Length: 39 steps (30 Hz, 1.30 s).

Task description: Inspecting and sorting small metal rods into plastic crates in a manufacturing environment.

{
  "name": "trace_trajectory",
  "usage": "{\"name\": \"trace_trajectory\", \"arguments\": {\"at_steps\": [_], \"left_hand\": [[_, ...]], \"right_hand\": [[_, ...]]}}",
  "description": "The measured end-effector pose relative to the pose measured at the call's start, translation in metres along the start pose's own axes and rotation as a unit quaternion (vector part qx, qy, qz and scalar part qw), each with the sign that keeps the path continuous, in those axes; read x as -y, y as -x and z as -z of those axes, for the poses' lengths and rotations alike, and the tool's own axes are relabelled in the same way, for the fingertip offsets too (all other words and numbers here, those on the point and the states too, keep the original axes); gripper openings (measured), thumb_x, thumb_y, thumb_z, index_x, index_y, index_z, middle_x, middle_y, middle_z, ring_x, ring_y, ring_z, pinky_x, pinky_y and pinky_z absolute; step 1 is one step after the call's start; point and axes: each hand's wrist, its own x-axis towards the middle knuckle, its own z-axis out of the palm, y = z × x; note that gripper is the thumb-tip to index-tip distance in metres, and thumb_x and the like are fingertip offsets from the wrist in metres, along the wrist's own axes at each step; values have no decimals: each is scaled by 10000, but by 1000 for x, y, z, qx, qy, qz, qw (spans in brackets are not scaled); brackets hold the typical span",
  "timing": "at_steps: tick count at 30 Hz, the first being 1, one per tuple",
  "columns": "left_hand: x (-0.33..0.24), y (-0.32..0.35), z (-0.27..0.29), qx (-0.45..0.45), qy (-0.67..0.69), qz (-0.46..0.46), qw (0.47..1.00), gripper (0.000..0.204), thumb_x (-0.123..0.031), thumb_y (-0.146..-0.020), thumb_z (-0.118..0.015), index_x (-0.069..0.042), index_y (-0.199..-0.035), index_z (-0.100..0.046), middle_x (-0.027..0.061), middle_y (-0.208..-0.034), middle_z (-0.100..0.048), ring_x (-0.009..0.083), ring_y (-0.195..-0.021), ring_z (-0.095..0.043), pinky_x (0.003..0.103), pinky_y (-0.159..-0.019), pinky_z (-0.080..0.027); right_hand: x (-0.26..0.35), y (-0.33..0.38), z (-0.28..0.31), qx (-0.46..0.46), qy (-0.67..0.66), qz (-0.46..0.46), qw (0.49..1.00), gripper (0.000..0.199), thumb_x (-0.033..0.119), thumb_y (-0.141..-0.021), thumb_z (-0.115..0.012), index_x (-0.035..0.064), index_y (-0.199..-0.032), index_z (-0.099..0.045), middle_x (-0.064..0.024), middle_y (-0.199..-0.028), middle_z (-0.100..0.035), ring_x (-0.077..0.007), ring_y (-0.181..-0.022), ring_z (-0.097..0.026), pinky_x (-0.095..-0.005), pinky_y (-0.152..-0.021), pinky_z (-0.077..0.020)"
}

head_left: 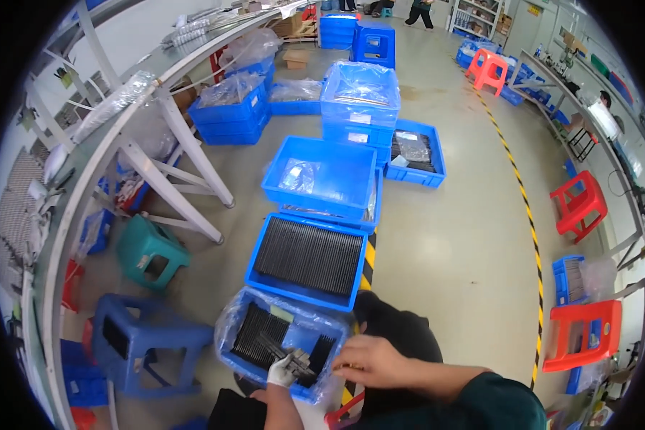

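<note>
From the head view, the person's left hand [282, 370], in a white fabric glove, reaches into a blue plastic crate lined with a clear plastic bag [245, 358] that sits just in front of the person's lap. The gloved fingers are closed around a small bundle of thin dark flat strips [292, 353], lifted slightly above the rows of the same dark strips packed on edge in the crate. The bare right hand [369, 361] rests at the crate's right rim, fingers curled and touching the crumpled edge of the plastic lining; whether it pinches the film or only lies on it cannot be told. Its forearm wears a dark green sleeve [491, 405].

Just beyond this crate lies a second blue plastic crate filled edge to edge with dark strips [307, 256], and beyond that a blue crate holding a clear bag [321, 176], set askew on top of another one. Further back stands a stack of blue crates covered with clear film [360, 97], with an open blue crate of dark parts [416, 152] beside it on the right.

To the left, a blue plastic stool [140, 342] stands near the first crate, a teal stool [150, 252] behind it, under a white-framed workbench [163, 163]. Red plastic stools [579, 206] stand well apart on the right, past a yellow-and-black floor stripe [524, 204].
</note>
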Motion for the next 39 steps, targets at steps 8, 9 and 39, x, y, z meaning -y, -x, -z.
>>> {"name": "trace_trajectory", "arguments": {"at_steps": [8,9,39], "left_hand": [[12,55,-80,73,27,-95,992,422,-188,-841,-640,-119,-1228,-486,102,-1047,-550,335,-1037,-518,537,-922,-398],[12,61,-90,116,39,-100,987,407,-200,-843,-639,-130,-1218,-495,82,-965,-533,313,-965,-524,528,-902,-402],[-15,166,-230,146,-196,275,930,503,-114,-852,-610,61,-1278,-406,274,-1111,-590,459,-1047,-577,585,-948,-425]], "right_hand": [[-6,12,-16,-49,75,15,996,111,140,-725,-725,87,-808,-675,-57,-709,-576,-239,-696,-594,-338,-601,-481],[-7,12,-17,-61,86,27,994,107,147,-730,-721,86,-805,-675,-56,-714,-581,-240,-692,-595,-337,-599,-482],[-7,-118,-75,543,-283,-41,789,234,180,-824,-689,3,-975,-661,-122,-1117,-627,-163,-1058,-562,-304,-890,-449]]}}
